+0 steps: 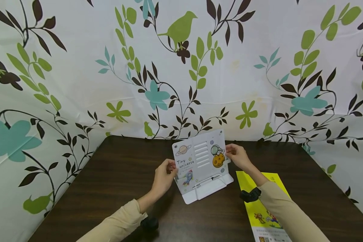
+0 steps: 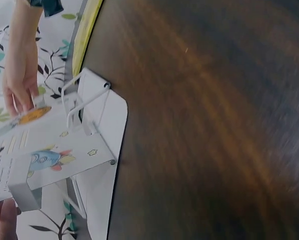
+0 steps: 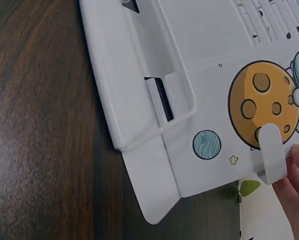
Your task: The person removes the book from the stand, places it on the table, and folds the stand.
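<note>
A white book stand [image 1: 202,169] is standing on a dark table [image 1: 124,168], its base resting on the wood and its printed back panel leaning backward. The stand is being held from both sides.

At the stand's left edge, the left hand [image 1: 164,175] is pinching the panel, its fingers bending and its thumb lying near them. At the stand's right edge, the right hand [image 1: 238,156] is pinching the panel too, its thumb staying close to the front and its fingers curling behind, right beside a small white clip [image 3: 272,152] that is hooking over that edge.

Across the front of the stand, a white wire loop [image 3: 193,102] is sticking out above the base. On the stand's panel, the words "Tiny universe" are showing above a rocket [image 1: 188,177], while an orange moon [image 1: 218,160] and an astronaut [image 1: 215,150] are decorating its right half.

To the right of the stand and nearer the person, a yellow book [image 1: 249,198] is lying flat, the right sleeve [image 1: 285,211] and a black wristband [image 1: 251,195] partly covering it from above. Behind the stand, a white cloth [image 1: 87,84] is hanging, showing birds, leaves and flowers.
</note>
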{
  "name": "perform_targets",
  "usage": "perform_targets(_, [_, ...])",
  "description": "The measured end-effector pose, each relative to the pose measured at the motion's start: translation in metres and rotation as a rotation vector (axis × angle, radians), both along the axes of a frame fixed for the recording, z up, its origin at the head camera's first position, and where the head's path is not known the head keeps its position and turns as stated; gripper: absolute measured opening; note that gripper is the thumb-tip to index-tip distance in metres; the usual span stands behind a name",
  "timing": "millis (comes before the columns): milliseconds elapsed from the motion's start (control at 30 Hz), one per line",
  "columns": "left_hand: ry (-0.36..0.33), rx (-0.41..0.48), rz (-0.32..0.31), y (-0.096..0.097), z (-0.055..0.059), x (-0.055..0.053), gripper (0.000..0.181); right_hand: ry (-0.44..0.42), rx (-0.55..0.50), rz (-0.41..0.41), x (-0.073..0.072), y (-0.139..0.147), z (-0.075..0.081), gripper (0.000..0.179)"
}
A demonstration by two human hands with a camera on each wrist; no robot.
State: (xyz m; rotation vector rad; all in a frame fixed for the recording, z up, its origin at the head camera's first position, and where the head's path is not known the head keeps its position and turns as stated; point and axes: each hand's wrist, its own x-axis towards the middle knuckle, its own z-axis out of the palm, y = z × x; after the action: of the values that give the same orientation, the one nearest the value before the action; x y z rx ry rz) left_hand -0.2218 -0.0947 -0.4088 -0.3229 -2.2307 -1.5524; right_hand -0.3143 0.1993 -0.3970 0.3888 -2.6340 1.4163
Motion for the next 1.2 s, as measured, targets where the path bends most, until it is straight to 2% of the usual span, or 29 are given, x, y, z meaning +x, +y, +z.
perform_targets(267, [-0.055, 0.091, -0.037, 0.007, 0.0, 0.013, 0.016, 0.005, -0.009, -0.02, -0.002, -0.004, 0.0, 0.021])
perform_targets(467, [-0.046, 0.11, -0.052, 0.011, -0.002, 0.02, 0.015, 0.017, -0.022, -0.025, -0.005, -0.008, 0.0, 0.021])
perform_targets(633, [-0.054, 0.115, -0.043, 0.012, -0.003, 0.022, 0.016, 0.007, -0.022, -0.037, -0.006, -0.01, 0.0, 0.021])
perform_targets(833, [-0.034, 0.084, -0.062, 0.008, -0.002, 0.019, 0.017, 0.007, -0.021, -0.047, -0.003, -0.01, 0.001, 0.021])
perform_targets(1000, [-0.022, 0.078, -0.056, -0.002, 0.01, 0.012, 0.021, 0.018, -0.002, -0.017, 0.01, -0.004, 0.009, 0.026])
perform_targets(1100, [-0.008, 0.097, -0.08, -0.009, 0.023, 0.007, 0.025, -0.012, 0.015, 0.013, 0.023, 0.001, 0.014, 0.029])
perform_targets(1200, [0.004, 0.078, -0.112, -0.016, 0.038, 0.002, 0.03, -0.064, 0.026, 0.039, 0.038, 0.003, 0.016, 0.032])
